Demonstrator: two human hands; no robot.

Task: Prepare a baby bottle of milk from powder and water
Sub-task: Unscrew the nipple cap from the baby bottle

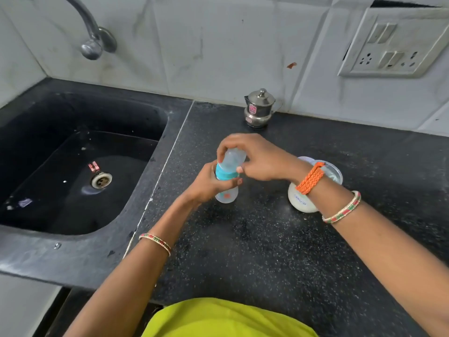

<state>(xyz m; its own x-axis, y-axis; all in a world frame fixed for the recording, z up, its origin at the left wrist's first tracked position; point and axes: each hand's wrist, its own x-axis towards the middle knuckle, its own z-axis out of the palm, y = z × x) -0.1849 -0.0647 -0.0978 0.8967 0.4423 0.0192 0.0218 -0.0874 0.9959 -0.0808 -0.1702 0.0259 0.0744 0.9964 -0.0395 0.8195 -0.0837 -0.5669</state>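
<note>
Your left hand fingers clench the bottle to steady it; your right hand fingers grasp its clear cap, likely for twisting.

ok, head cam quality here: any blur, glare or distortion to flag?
Head view: wide-angle bending shows in the wall tiles and the switch plate; the right hand and the bottle cap are soft with motion blur; mild sheen on the steel pot and the tap; lighting even, shadows faint on the counter.
</note>
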